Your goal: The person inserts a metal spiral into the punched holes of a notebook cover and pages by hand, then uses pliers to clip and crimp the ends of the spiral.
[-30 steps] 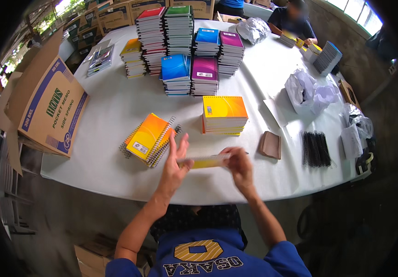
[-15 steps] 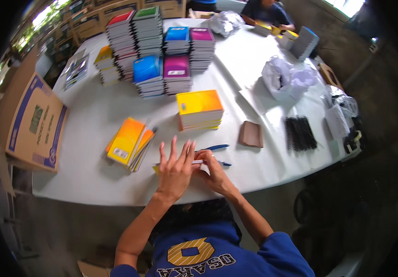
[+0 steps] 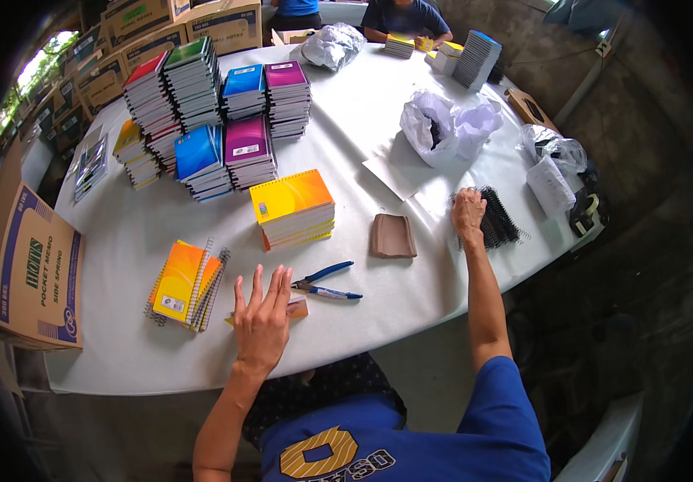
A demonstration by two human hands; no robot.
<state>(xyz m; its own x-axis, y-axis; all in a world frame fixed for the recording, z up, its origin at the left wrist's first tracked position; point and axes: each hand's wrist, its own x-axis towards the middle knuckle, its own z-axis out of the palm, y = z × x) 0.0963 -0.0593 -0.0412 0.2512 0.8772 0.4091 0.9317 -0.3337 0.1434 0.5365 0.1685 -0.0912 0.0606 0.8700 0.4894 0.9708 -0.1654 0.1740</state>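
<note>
Carton (image 3: 41, 277) stood far left, then spiral notebooks (image 3: 179, 283). Left hand (image 3: 261, 331), fingers extended, partly covered a booklet (image 3: 297, 308), pliers (image 3: 326, 292) just right. Right hand (image 3: 469, 215), fingers curled, was at black coils (image 3: 500, 218); whether it gripped any could not be told.

Left hand (image 3: 262, 328) palm down, fingers (image 3: 272, 291) extended; right arm (image 3: 485, 297) outstretched, right hand (image 3: 468, 215) curled.

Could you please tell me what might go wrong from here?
The black coils at the right hand lie bunched, so they might tangle when lifted. The pliers lie open near the left hand and could get bumped. The tall notebook stacks stand close together; a knock may topple one.
</note>
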